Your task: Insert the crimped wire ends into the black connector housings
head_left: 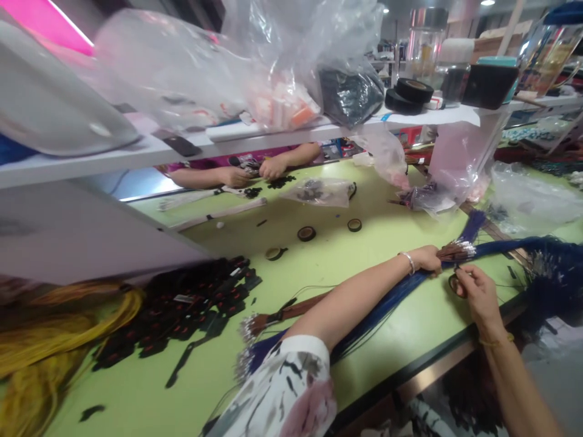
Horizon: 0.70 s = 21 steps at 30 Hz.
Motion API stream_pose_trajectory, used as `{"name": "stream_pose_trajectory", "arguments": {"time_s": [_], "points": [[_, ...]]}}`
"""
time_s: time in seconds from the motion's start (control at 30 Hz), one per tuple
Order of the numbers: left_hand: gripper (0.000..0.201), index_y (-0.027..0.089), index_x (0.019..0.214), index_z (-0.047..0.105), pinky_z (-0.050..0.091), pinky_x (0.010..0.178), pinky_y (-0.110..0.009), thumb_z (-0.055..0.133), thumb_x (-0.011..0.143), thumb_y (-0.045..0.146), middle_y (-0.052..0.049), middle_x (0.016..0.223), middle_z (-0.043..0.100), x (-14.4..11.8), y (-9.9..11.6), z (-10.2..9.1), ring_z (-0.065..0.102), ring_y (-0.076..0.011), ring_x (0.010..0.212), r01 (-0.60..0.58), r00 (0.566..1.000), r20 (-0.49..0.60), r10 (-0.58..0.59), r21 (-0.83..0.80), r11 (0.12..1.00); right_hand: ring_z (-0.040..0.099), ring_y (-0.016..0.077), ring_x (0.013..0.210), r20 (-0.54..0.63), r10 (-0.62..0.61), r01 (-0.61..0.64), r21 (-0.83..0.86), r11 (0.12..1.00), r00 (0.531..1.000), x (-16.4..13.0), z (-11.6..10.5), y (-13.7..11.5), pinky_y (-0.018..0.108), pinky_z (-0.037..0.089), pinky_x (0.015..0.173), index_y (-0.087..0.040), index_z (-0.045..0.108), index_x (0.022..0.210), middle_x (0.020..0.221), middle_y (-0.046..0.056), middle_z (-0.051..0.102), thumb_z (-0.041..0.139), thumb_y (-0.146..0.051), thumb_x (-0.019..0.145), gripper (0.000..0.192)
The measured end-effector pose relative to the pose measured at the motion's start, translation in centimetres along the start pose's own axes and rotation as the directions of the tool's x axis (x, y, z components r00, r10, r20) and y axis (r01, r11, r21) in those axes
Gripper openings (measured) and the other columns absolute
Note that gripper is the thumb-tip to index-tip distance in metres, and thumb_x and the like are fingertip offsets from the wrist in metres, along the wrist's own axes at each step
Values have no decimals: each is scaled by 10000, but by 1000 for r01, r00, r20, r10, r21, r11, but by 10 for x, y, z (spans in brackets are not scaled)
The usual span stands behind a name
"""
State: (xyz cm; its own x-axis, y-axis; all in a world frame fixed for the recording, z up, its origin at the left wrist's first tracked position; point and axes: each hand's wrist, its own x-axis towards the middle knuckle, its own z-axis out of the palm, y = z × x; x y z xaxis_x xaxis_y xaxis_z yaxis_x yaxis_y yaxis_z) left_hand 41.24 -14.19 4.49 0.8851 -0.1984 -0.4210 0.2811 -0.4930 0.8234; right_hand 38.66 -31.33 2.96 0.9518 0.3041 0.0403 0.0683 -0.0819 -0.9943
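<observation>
My left hand (pixel 427 258) grips a bundle of brown wires with metal tips (pixel 456 250) where it lies over a long bundle of blue wires (pixel 396 296) on the green table (pixel 346 255). A bracelet circles that wrist. My right hand (pixel 476 295) holds a small roll of dark tape (pixel 454 283) right beside the wires. A second brown wire bundle (pixel 277 317) lies under my left forearm.
Yellow wires (pixel 50 340) and black connector parts (pixel 191 309) lie at the left. Small tape rolls (pixel 306 233) sit mid-table. Across the table, another person's hands (pixel 255 172) work under a white shelf (pixel 191 149) loaded with plastic bags and tape rolls. More blue wires (pixel 553 273) pile at the right.
</observation>
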Motion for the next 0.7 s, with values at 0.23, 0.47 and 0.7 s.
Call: {"name": "stream_pose_trajectory", "arguments": {"time_s": [0.23, 0.47, 0.7], "points": [[193, 138, 710, 631, 492, 676, -270, 662, 520, 128, -84, 725, 657, -3, -7, 19, 630, -232, 792, 30, 991, -135, -5, 184, 982, 636, 226, 804, 58, -27, 61, -742, 667, 998, 55, 14, -17, 306, 460, 733, -156, 641, 1056, 872, 94, 705, 573, -253, 709, 367], [158, 112, 704, 627, 490, 577, -259, 521, 657, 220, -50, 612, 601, -2, -16, 1, 570, -140, 566, 41, 967, 244, 70, -424, 905, 635, 234, 913, 63, 73, 3, -778, 629, 995, 60, 16, -11, 302, 454, 791, -137, 545, 1267, 992, 104, 697, 526, -282, 740, 547], [567, 103, 666, 597, 503, 593, -261, 426, 835, 617, -40, 587, 588, 6, -14, 3, 525, -96, 502, 169, 959, 283, -9, -545, 821, 633, 253, 717, -10, 65, -57, -624, 779, 998, 61, 14, -9, 339, 450, 684, -96, 471, 1332, 603, 43, 644, 394, -330, 838, 552]]}}
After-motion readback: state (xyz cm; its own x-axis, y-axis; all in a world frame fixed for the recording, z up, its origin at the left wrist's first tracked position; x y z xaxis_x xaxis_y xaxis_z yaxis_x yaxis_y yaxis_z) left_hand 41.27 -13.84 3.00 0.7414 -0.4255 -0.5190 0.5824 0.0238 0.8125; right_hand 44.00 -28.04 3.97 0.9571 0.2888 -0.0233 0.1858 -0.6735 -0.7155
